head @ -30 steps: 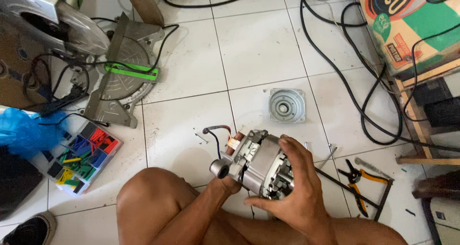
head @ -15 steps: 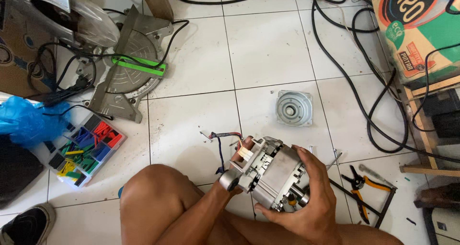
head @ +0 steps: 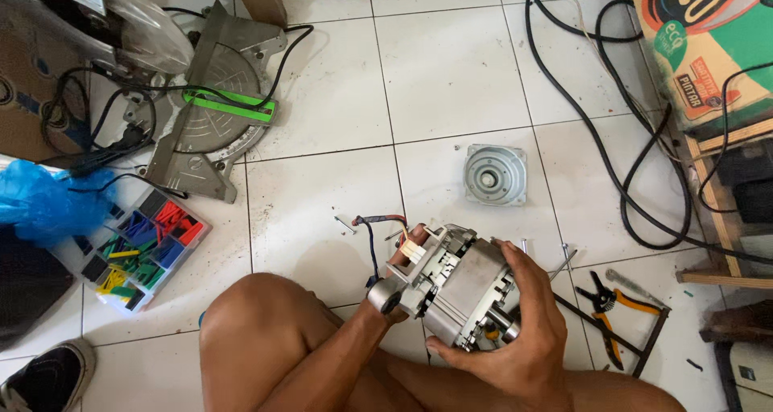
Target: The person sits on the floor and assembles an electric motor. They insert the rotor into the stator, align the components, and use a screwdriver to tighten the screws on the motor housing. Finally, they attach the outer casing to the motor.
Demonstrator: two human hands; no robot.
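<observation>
On the white tiled floor (head: 322,82), left of the bare knee, a clear compartment box (head: 141,251) is seen, its cells filled with short sleeves sorted by colour: red, blue, green, yellow, black. A crumpled blue plastic bag (head: 40,202) lies touching its upper left edge; its contents cannot be made out.

Above the lap, an electric motor (head: 455,287) is held off the floor, tilted, pulley end toward the lower left. Grey metal housing, a pale plastic terminal block and red and dark leads (head: 374,227) at the top are noted. The right hand (head: 523,331) is wrapped over the body from the right, fingers curled and pressed onto the housing. The left hand (head: 398,287) is largely hidden beneath the motor; only fingertips by the terminal block are seen, gripping it from below.

A round grey end plate (head: 494,174) lies apart on the tile above. Orange-handled pliers (head: 612,299) lie at right. A mitre saw (head: 201,114) is cut off at upper left.
</observation>
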